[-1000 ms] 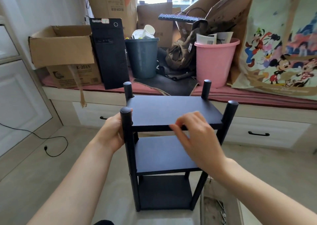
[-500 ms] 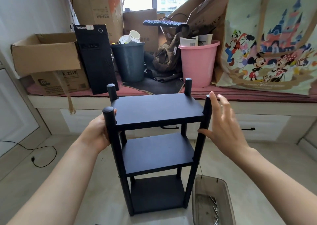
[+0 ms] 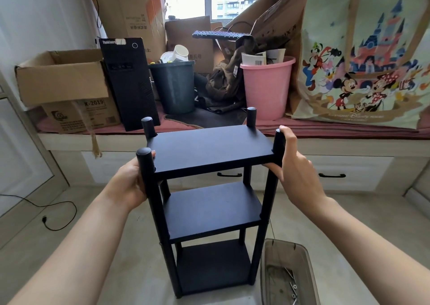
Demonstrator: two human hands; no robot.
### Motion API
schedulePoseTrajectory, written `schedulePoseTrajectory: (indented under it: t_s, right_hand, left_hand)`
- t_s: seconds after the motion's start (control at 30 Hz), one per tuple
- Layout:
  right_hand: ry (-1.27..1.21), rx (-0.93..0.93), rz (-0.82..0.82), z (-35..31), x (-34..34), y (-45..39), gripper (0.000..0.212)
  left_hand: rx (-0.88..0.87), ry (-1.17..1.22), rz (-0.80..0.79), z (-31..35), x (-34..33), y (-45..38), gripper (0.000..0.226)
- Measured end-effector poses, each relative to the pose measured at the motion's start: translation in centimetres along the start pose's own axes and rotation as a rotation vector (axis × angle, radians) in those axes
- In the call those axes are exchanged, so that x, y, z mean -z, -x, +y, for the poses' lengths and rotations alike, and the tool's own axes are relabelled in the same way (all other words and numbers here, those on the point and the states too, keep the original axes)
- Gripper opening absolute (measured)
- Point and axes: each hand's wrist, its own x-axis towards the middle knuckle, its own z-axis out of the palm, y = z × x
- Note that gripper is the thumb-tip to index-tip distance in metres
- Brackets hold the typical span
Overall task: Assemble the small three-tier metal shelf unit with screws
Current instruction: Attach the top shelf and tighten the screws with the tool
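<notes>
A black three-tier shelf unit (image 3: 209,151) stands upright on the floor in front of me, its four round posts sticking up above the top board. My left hand (image 3: 129,183) grips the near left post just under the top board. My right hand (image 3: 295,165) wraps around the near right post (image 3: 278,141), thumb under the top board's corner. A clear plastic tray (image 3: 302,253) at the lower right holds several loose screws (image 3: 292,283).
A window bench behind the shelf carries cardboard boxes (image 3: 62,83), a black computer tower (image 3: 130,81), a dark bin (image 3: 173,85), a pink bucket (image 3: 267,85) and a large cartoon bag (image 3: 363,55). White drawers run below it. A black cable (image 3: 58,218) lies on the floor at left.
My right hand left the front edge of the top board, swung out to the right and has now closed around the near right post. My left hand stayed on the left post.
</notes>
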Motion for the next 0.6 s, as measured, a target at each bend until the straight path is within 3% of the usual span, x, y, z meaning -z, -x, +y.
schedulePoseTrajectory:
  t_s: [0.07, 0.17, 0.37, 0.5, 0.6]
  right_hand:
    - [-0.045, 0.004, 0.013, 0.2, -0.2, -0.3, 0.082]
    - [-0.11, -0.036, 0.034, 0.5, -0.6, -0.9, 0.081]
    - [-0.271, -0.233, 0.019, -0.4, -2.0, -2.2, 0.086]
    - [-0.431, -0.61, 0.031, -2.3, -2.3, -3.2, 0.09]
    - [-0.65, -0.905, -0.113, -3.8, -1.7, -3.6, 0.055]
  left_hand:
    - [0.008, -0.054, 0.002, -0.1, 0.0, 0.2, 0.025]
    - [0.025, -0.09, -0.04, -0.5, -0.1, 0.8, 0.042]
    - [0.048, -0.047, -0.159, -1.0, -0.3, 2.7, 0.013]
    - [-0.017, -0.014, -0.11, -1.7, -0.7, 3.1, 0.002]
    - [-0.02, -0.003, -0.081, -2.0, -0.8, 3.3, 0.02]
